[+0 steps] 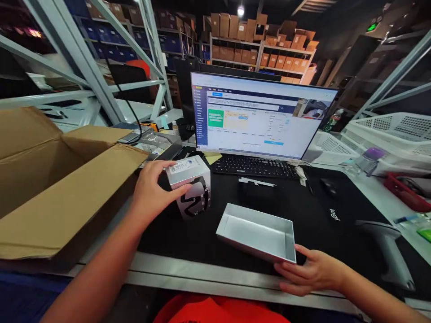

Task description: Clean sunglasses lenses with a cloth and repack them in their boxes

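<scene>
My left hand [155,188] is closed around the near left edge of a small white-and-grey printed product box [195,193], thumb on its front and fingers at its top. The box stands tilted on the black desk mat, with a label on its upper face. My right hand [308,271] grips the near right corner of a shallow silver-grey box lid [259,231], thumb at the rim and fingers beneath. The lid lies hollow side up, and nothing shows inside it. Beyond the lid, a white-edged dark piece [256,183] rests on the mat; its kind is unclear.
An open cardboard carton [74,193] stands at the left. Behind are a monitor [249,121] and keyboard [256,167]. To the right are a mouse [328,187], a barcode scanner [387,251], white plastic baskets [393,139] and a red tray [404,193].
</scene>
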{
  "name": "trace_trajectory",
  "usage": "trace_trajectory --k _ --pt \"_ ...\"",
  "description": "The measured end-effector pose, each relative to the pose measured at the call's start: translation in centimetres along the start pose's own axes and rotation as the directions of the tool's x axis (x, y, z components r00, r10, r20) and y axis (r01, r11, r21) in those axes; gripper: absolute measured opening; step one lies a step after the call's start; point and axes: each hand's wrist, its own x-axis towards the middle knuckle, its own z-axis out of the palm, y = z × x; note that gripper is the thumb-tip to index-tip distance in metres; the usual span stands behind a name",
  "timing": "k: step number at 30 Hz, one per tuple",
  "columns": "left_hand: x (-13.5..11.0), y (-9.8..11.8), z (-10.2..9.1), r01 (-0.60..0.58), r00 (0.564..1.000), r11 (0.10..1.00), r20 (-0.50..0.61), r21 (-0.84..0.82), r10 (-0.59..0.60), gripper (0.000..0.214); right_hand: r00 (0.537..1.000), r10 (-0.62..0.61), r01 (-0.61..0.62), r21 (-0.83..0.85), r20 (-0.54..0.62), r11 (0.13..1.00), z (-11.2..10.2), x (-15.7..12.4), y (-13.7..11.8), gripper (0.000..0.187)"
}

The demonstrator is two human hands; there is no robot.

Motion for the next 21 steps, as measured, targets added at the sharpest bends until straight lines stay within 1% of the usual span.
trace_trajectory --k 1,3,5,6,7,8,9,10,11,12,13,14,15,16,17,19,21 --pt "-0.5 0.2 0.5 -0.006 0.998 1.0 -0.067 0.005 0.007 0.056 0.998 0.042 -0.047 0.093 0.056 0.995 -0.4 0.1 -0.3 0.083" --pt "-1.3 0.7 1.7 0.014 0.981 0.999 -0.195 0.036 -0.007 0.058 0.987 0.105 -0.129 0.203 0.124 0.971 -0.6 0.1 -0.8 0.076" --pt "-2.0 1.3 2.8 0.06 0.96 0.996 -0.278 0.063 -0.04 0.065 0.983 0.132 -0.158 0.22 0.125 0.963 -0.4 0.0 -1.1 0.066" --pt "-2.2 1.5 3.3 0.083 0.953 0.994 -0.296 0.066 -0.06 0.07 0.987 0.138 -0.15 0.184 0.08 0.971 -0.4 0.1 -1.2 0.061" --pt "-2.3 1.7 3.8 0.102 0.95 0.993 -0.303 0.061 -0.079 0.074 0.99 0.143 -0.141 0.116 -0.01 0.983 -0.6 0.4 -1.3 0.058" --pt "-2.3 1.8 4.1 0.119 0.948 0.992 -0.302 0.051 -0.098 0.078 0.979 0.151 -0.149 0.022 -0.14 0.989 -1.1 0.8 -1.2 0.056" --pt "-2.3 1.8 4.4 0.131 0.948 0.991 -0.299 0.041 -0.113 0.081 0.946 0.163 -0.19 -0.073 -0.282 0.979 -1.9 1.6 -0.9 0.056" --pt "-2.2 1.8 4.7 0.138 0.948 0.99 -0.294 0.035 -0.122 0.083 0.897 0.186 -0.262 -0.141 -0.401 0.955 -2.9 2.6 -0.5 0.057" --pt "-2.2 1.7 4.9 0.141 0.949 0.989 -0.288 0.03 -0.127 0.086 0.842 0.227 -0.347 -0.17 -0.49 0.922 -4.2 3.8 0.2 0.058" --pt "-2.1 1.6 5.1 0.141 0.95 0.99 -0.285 0.025 -0.128 0.088 0.798 0.312 -0.442 -0.149 -0.515 0.884 -5.4 5.2 1.3 0.057" --pt "-2.1 1.4 5.2 0.138 0.951 0.99 -0.283 0.018 -0.127 0.09 0.774 0.408 -0.513 -0.102 -0.484 0.852 -6.6 6.6 2.6 0.055" --pt "-2.2 1.2 5.4 0.134 0.951 0.991 -0.283 0.013 -0.124 0.092 0.768 0.487 -0.552 -0.046 -0.415 0.832 -7.7 8.0 4.3 0.053" --pt "-2.3 1.0 5.5 0.128 0.951 0.992 -0.284 0.009 -0.121 0.093 0.77 0.55 -0.577 0.014 -0.324 0.817 -8.5 9.3 6.2 0.052" --pt "-2.4 0.8 5.6 0.122 0.951 0.993 -0.286 0.006 -0.115 0.094 0.769 0.604 -0.601 0.085 -0.209 0.795 -9.0 10.3 8.3 0.055" --pt "-2.6 0.6 5.7 0.111 0.952 0.994 -0.289 0.004 -0.105 0.095 0.758 0.646 -0.63 0.156 -0.09 0.761 -9.3 11.2 10.4 0.062" --pt "-2.9 0.2 5.9 0.075 0.954 0.997 -0.292 0.007 -0.07 0.099 0.759 0.651 -0.642 0.205 0.03 0.739 -9.2 12.4 14.3 0.069" --pt "-3.1 -0.2 5.9 0.038 0.96 0.999 -0.277 0.023 -0.03 0.104 0.774 0.625 -0.63 0.229 0.102 0.742 -8.9 13.1 17.0 0.074"
